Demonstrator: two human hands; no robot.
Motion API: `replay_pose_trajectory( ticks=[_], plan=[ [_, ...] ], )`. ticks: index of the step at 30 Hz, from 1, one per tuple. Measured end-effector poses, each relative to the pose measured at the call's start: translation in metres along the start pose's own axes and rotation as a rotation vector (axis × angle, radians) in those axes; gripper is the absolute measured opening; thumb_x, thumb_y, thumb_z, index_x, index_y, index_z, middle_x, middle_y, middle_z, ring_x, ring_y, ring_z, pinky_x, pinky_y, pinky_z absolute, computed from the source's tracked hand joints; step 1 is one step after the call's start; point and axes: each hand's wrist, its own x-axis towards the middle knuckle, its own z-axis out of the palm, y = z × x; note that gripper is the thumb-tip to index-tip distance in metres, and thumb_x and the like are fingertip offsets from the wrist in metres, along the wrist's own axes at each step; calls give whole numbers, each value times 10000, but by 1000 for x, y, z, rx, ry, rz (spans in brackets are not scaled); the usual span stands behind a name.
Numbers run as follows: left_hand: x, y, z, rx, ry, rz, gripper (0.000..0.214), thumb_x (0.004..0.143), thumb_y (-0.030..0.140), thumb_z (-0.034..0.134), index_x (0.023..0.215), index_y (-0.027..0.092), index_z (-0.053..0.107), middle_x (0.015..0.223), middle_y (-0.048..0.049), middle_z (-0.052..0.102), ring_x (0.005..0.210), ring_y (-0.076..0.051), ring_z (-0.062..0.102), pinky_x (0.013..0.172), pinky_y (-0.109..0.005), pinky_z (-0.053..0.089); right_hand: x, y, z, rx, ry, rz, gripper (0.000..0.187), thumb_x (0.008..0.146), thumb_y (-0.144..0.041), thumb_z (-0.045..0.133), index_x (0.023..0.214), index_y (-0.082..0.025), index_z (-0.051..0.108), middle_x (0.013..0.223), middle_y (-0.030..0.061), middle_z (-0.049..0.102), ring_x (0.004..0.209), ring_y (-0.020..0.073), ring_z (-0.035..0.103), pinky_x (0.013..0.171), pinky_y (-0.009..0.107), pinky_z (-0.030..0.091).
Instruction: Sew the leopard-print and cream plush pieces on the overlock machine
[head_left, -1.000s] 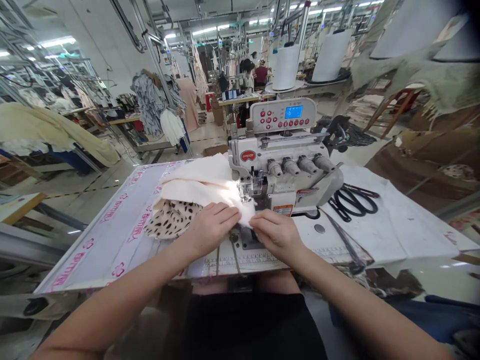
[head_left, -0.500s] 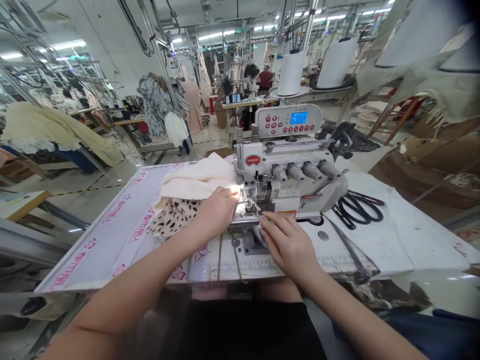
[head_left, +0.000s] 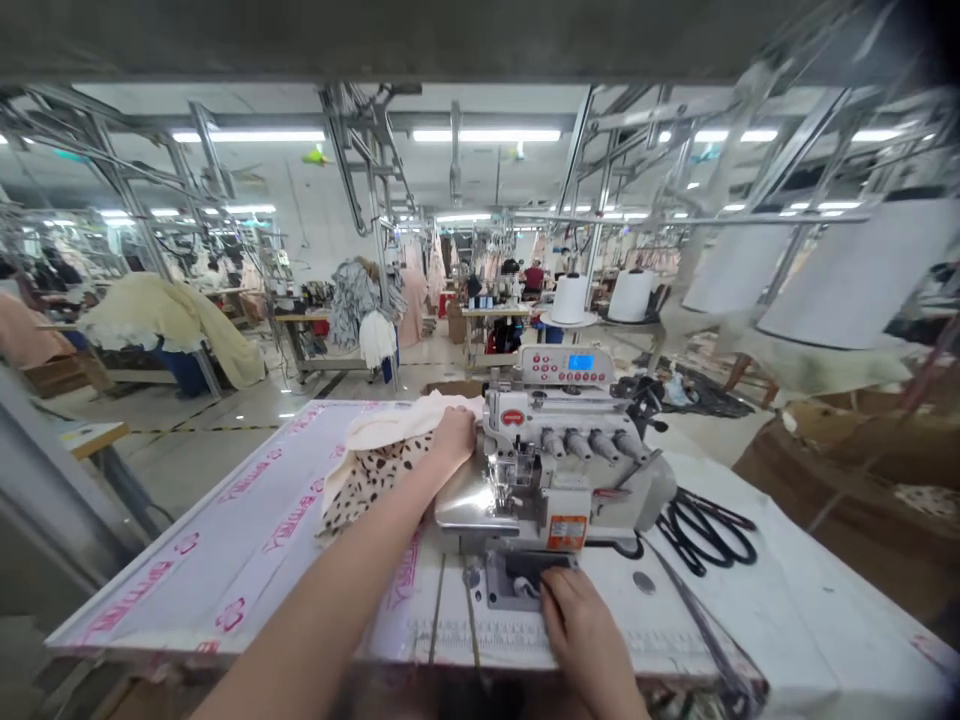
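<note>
My left hand [head_left: 455,437] is closed on the edge of a cream cloth [head_left: 382,428], at the left rear of a white overlock sewing machine [head_left: 525,425]. Below the cream layer lies a dark-spotted cloth [head_left: 367,485], spread on the table left of the machine. Low in front of the machine, my right hand [head_left: 581,620] has its fingers drawn together beside the dark opening under the machine bed. A small white strip [head_left: 525,588] shows in that opening, close to the fingertips; whether they pinch it is hidden. Lamp light falls on the metal bed plate [head_left: 469,500].
Black loops of cord [head_left: 709,530] and a dark strap [head_left: 697,620] lie on the table to the right. White thread cones [head_left: 570,298] stand behind the machine. A measuring scale [head_left: 510,632] runs along the table front. A brown sack-like bundle [head_left: 832,500] sits at far right.
My view has tilted up. My left hand has moved from beside the needle to the machine's rear left with the cloth. My right hand has dropped from the bed edge to the opening below.
</note>
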Motion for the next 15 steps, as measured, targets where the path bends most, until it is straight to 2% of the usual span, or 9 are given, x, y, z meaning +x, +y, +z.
replay_pose_trajectory(
  ticks=[3, 6, 9, 12, 15],
  plan=[
    [-17, -4, -14, -215, 62, -89, 170, 798, 205, 538, 661, 108, 512, 789, -45, 534, 844, -167, 506, 804, -355, 407, 0, 1, 2, -17, -21, 10, 190, 846, -117, 384, 881, -172, 563, 827, 75, 606, 791, 212, 570, 758, 365, 476],
    [-56, -16, -39, -507, 49, -168, 190, 754, 246, 556, 623, 116, 510, 644, -33, 517, 708, -176, 532, 704, -326, 436, 1, 0, 2, -40, -46, 21, 206, 840, -111, 372, 849, -164, 571, 804, 76, 603, 789, 214, 560, 739, 359, 469],
    [-113, -30, -70, -833, 53, -262, 254, 722, 361, 552, 786, 114, 550, 663, -48, 562, 664, -193, 567, 639, -315, 465, 1, 1, 3, -52, -51, -1, 209, 835, -122, 375, 824, -159, 581, 793, 80, 611, 782, 214, 557, 740, 353, 463],
    [-180, -43, -98, -1074, 139, -357, 418, 672, 425, 588, 963, 133, 522, 838, -86, 612, 797, -225, 595, 708, -339, 490, -1, 5, 5, -67, -40, -37, 207, 838, -163, 387, 820, -144, 593, 793, 94, 624, 779, 223, 559, 754, 362, 461],
    [-252, -50, -107, -1269, 259, -434, 437, 653, 416, 629, 994, 157, 537, 935, -101, 621, 904, -253, 586, 812, -380, 477, -2, 11, 9, -71, -32, -76, 217, 839, -206, 399, 818, -131, 602, 803, 110, 635, 778, 234, 562, 761, 377, 461]
  ],
)
